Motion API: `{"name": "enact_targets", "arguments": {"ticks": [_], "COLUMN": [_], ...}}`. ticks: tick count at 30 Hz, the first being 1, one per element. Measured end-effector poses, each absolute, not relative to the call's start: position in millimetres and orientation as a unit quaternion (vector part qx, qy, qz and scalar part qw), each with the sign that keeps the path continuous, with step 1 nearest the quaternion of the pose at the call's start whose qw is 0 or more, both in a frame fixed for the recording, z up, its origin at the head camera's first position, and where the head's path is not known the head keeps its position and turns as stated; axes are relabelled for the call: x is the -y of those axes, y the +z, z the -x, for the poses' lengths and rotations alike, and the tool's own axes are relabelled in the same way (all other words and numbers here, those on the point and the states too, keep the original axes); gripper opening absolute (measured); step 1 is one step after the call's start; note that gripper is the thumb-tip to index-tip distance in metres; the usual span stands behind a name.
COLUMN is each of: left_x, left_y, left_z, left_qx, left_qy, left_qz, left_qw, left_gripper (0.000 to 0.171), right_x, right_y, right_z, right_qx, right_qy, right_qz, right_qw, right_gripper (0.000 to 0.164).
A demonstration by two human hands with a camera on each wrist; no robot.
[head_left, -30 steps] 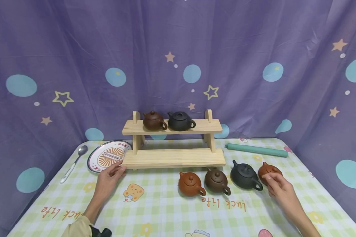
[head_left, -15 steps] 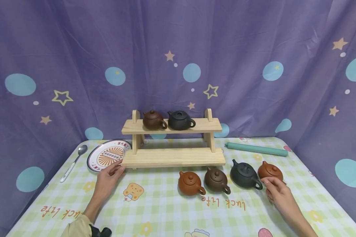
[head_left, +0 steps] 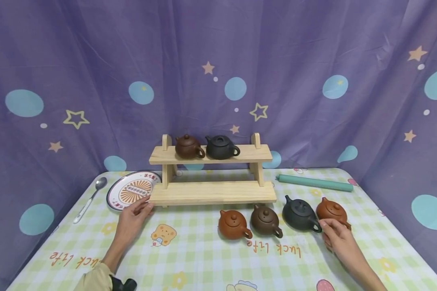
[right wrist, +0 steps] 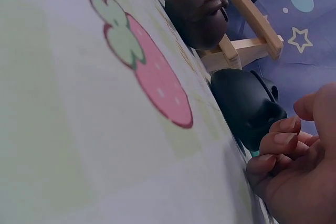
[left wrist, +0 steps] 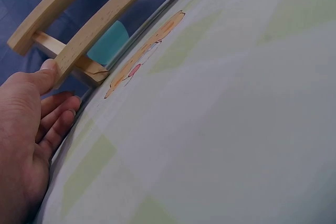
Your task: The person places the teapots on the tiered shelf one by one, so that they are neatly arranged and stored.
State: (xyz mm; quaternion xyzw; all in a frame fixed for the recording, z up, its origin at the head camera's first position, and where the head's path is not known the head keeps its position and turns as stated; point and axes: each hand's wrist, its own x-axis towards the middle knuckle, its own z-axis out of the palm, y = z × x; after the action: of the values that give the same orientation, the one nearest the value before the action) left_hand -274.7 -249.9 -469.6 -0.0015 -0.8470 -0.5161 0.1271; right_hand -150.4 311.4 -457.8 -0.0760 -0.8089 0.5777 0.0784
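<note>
At the left end of the lower plank of a two-tier wooden display shelf (head_left: 213,192), my left hand (head_left: 132,218) holds the plank's corner. In the left wrist view the thumb (left wrist: 44,77) lies on the plank end, with other fingers loosely bent below. My right hand (head_left: 340,238) is at the handle of a black teapot (head_left: 299,214), thumb and curled fingers pinching it; the exact contact is partly hidden. Just behind that hand sits an orange-brown teapot (head_left: 331,211). A dark brown teapot (head_left: 265,220) and another orange-brown teapot (head_left: 234,225) stand to the left.
The upper plank bears a brown teapot (head_left: 188,147) and a black teapot (head_left: 221,147). A patterned plate (head_left: 118,194) and a spoon (head_left: 91,200) lie at left. A green roll (head_left: 315,182) lies at back right. A purple curtain (head_left: 218,52) hangs behind the table.
My right hand has shifted left and slightly down, from beside the right orange-brown teapot to the black teapot's handle. My left hand has stayed at the shelf end.
</note>
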Motion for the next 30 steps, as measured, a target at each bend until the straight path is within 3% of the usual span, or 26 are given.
{"name": "enact_targets", "arguments": {"ticks": [30], "left_x": [249.9], "left_y": [-472.9], "left_z": [277.4], "left_qx": [0.841], "left_qy": [-0.527], "left_qz": [-0.004], "left_qw": [0.123], "left_gripper": [0.044], "right_x": [-309.6], "right_y": [-457.0], "right_z": [155.9], "right_qx": [0.836], "right_qy": [0.542], "right_qz": [0.073], "right_qw": [0.033], "right_gripper": [0.038]}}
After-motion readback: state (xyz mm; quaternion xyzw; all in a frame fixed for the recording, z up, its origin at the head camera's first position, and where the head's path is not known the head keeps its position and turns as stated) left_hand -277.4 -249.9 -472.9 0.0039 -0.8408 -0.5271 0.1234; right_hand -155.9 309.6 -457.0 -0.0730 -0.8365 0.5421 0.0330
